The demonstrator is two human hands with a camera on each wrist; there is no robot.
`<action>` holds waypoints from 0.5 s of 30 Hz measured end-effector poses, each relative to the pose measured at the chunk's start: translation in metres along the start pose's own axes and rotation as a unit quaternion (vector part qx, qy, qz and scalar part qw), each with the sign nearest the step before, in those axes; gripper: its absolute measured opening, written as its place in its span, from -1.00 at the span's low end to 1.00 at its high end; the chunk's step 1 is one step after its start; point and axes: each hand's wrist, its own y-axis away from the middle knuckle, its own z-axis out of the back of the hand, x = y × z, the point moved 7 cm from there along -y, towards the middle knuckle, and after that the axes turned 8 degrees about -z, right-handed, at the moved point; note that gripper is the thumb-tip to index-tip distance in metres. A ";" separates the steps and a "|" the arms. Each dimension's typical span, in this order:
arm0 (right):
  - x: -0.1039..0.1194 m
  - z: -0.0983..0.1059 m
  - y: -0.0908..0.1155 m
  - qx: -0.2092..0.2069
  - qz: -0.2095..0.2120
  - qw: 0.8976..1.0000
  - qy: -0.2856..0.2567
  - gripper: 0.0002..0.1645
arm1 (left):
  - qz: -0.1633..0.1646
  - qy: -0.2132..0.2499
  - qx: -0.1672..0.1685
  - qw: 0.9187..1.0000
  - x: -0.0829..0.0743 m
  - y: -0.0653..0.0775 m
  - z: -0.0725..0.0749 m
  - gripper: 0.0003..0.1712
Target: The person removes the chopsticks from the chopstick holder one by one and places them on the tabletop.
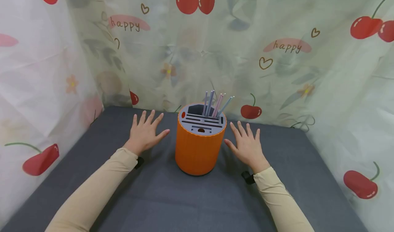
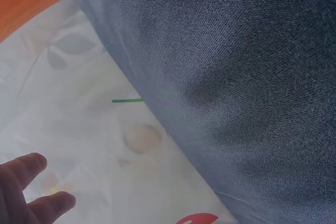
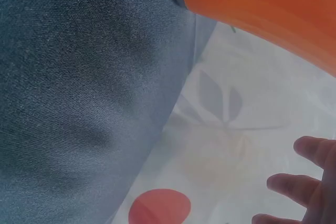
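Note:
An orange round holder [image 1: 197,153] with a grey slotted top [image 1: 187,124] stands upright on the dark cloth. Several thin sticks [image 1: 212,104] in purple, pink and light blue poke out of an opening at the back of its top. To its left, my left hand [image 1: 144,133] is spread with straight fingers, apart from the holder. My right hand [image 1: 246,145] is spread likewise on the other side, also apart from it. Both hands hold nothing. In the two wrist views, only some fingertips and part of the orange wall [image 3: 273,9] show.
A dark grey cloth [image 1: 172,204] covers the table. Pale curtains [image 1: 197,54] printed with cherries and "happy" hang at the back and both sides. A black band [image 1: 248,177] sits at the right wrist, and another black piece [image 1: 139,162] at the left.

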 end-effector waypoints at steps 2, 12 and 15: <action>0.000 0.001 -0.001 0.000 0.000 1.000 0.001 -0.08 | 0.001 0.000 -0.001 1.000 0.000 0.000 0.001 -0.04; 0.002 -0.001 0.000 0.019 0.008 1.000 -0.008 -0.29 | -0.004 0.035 0.026 0.999 -0.001 0.002 -0.001 -0.12; 0.002 0.000 0.002 0.020 0.012 1.000 -0.015 -0.38 | -0.014 0.048 0.035 0.998 -0.004 0.003 -0.001 -0.19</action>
